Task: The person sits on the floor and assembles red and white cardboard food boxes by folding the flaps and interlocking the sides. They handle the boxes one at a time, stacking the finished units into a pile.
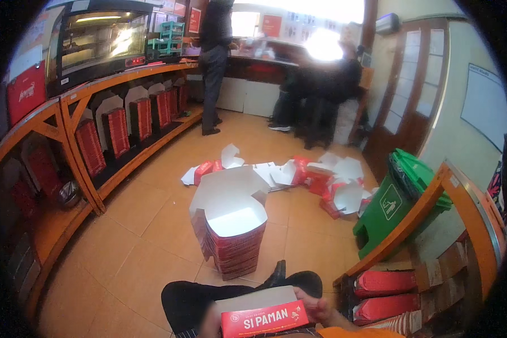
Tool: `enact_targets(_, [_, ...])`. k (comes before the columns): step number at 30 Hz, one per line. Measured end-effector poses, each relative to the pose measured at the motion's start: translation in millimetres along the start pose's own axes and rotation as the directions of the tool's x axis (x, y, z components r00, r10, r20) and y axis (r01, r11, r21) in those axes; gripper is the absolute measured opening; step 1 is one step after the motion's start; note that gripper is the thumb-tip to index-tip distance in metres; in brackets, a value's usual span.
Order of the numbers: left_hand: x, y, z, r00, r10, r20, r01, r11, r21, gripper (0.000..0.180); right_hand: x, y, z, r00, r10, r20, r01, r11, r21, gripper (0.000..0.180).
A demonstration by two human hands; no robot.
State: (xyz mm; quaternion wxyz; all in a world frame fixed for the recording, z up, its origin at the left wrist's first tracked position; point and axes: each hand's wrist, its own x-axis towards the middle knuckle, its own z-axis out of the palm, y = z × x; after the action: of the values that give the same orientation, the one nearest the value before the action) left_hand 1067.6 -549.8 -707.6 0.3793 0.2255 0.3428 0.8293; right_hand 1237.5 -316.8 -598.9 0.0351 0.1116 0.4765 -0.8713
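A red paper food box (263, 325) with white lettering and a pale raised flap lies across my lap. My left hand (210, 322), blurred, is against the box's left end, its fingers mostly hidden. At the other end my right hand (312, 307) grips the box, fingers curled round its edge. Just beyond my crossed legs, a tall stack of nested red boxes (238, 253) stands on the floor, white insides and lids facing up.
Loose red and white boxes (346, 197) lie scattered beyond the stack. A green pedal bin (386, 205) stands at right, by a wooden rack with red boxes (386, 283). Box stacks (116, 132) line the left shelf. One person (213, 62) stands at the back; another sits.
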Motion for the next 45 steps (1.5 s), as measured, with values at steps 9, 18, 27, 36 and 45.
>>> enact_targets(9, [81.4, 105.8, 16.3, 0.386, -0.733, 0.559, 0.551, 0.67, 0.498, 0.088, 55.6, -41.7, -14.9, 0.801, 0.42, 0.427, -0.339, 0.905, -0.256, 0.051])
enact_targets(18, [108.1, 106.2, 39.0, 0.215, -0.823, 0.525, 0.474, 0.558, 0.681, 0.082, 78.8, -62.7, 0.3, 0.596, 0.589, 0.546, -0.477, 0.806, -0.35, 0.056])
enact_targets(27, [100.8, 93.3, 17.4, 0.203, -0.856, 0.476, 0.623, 0.488, 0.611, 0.086, 97.3, -61.5, -0.3, 0.636, 0.551, 0.54, -0.138, 0.77, -0.623, 0.054])
enact_targets(36, [100.8, 87.7, 7.1, 0.181, -0.916, 0.358, 0.822, 0.341, 0.457, 0.085, 96.3, -55.7, -2.9, 0.714, 0.539, 0.447, -0.086, 0.701, -0.708, 0.047])
enact_targets(45, [106.5, 74.9, -3.2, 0.176, -0.885, 0.43, 0.846, 0.359, 0.394, 0.079, 96.2, -50.0, -12.8, 0.696, 0.581, 0.422, -0.258, 0.75, -0.609, 0.049])
